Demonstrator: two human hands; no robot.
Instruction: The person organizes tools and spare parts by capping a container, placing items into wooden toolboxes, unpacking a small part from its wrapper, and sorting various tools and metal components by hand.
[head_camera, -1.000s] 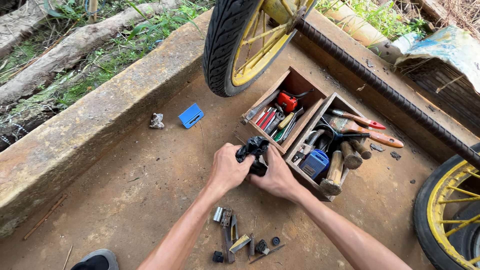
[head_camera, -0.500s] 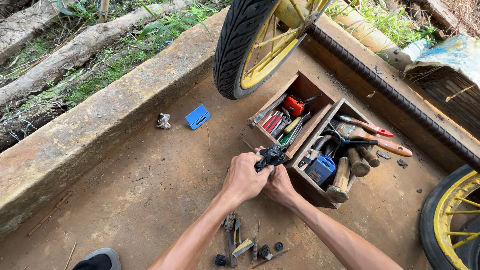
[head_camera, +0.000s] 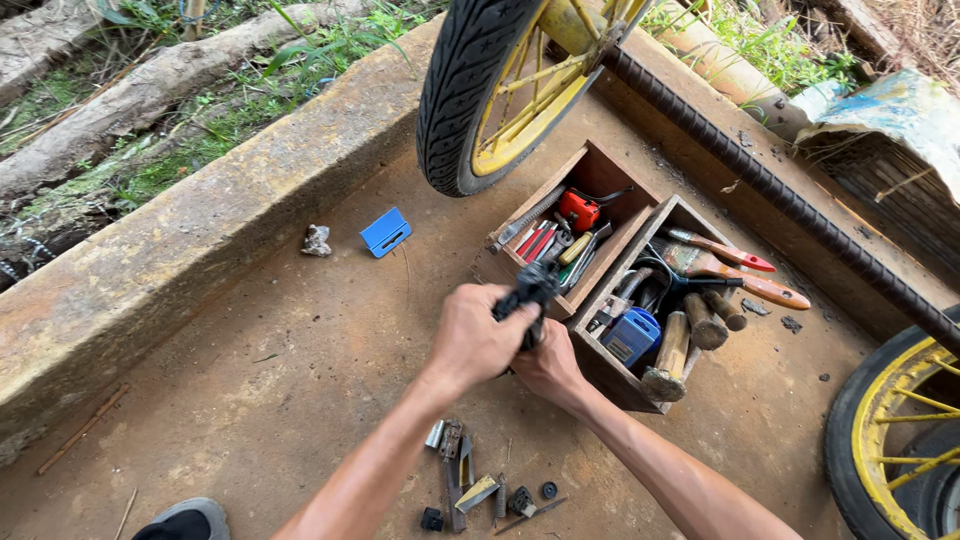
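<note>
Both hands are meeting over the middle of the scene. Left hand (head_camera: 475, 340) is clenching around a crumpled black bag (head_camera: 527, 287), knuckles facing up, with the bag's dark folds sticking out above the fingers. Right hand (head_camera: 545, 365) is pressing in just beneath and beside it, partly hidden by the left; it appears to be gripping the lower part of the same bag, though its fingers are mostly out of sight. The bag is being held in the air just in front of the near edge of a wooden toolbox (head_camera: 610, 375).

That toolbox is sitting on the ground in two open compartments. The far compartment is holding screwdrivers with red handles and a small red tool (head_camera: 577, 208). The near one is holding a blue container (head_camera: 631, 332), wooden-handled hammers (head_camera: 668, 352) and paintbrushes (head_camera: 735, 270).

Below the forearms, small metal parts (head_camera: 470, 485) are lying scattered on the ground. Farther left, a blue card-like piece (head_camera: 384, 231) and a crumpled grey scrap (head_camera: 316, 240) are lying near each other.

The surface is a rust-brown, dusty slab (head_camera: 280, 380), bordered on the left by a raised concrete curb (head_camera: 180, 240). Beyond the curb, grass and logs are showing. A yellow-spoked wheel (head_camera: 490, 90) is hanging above the toolbox, a ribbed steel bar (head_camera: 780, 185) is running diagonally, and a second yellow wheel (head_camera: 890, 430) is standing at the right edge.
</note>
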